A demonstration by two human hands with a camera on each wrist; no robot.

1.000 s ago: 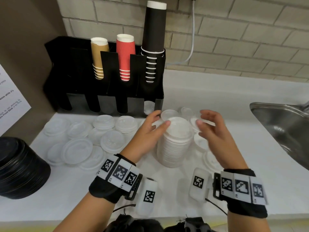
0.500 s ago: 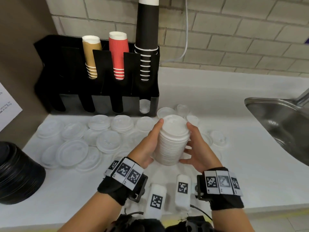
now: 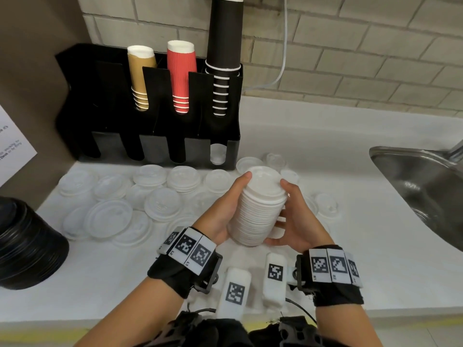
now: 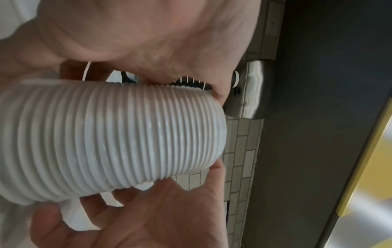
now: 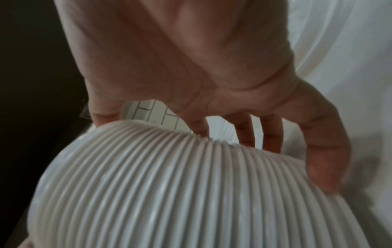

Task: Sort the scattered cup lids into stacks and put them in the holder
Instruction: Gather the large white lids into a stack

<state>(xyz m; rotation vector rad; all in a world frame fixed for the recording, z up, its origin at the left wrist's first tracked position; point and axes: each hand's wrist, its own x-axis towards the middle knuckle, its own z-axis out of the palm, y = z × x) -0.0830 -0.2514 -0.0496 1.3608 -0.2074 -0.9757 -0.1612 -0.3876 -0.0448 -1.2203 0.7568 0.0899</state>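
Both hands, my left hand and right hand, now clasp the tall lid stack, where a second ago the right stood off it, ready for the holder at eleven o'clock.

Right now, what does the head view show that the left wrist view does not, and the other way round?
Only the head view shows the black holder with its cup stacks, the loose lids on the counter, and the sink. Only the left wrist view shows, close up, the ribbed side of the lid stack and a metal fixture on the wall. Both show the left hand and right hand holding the stack between them.
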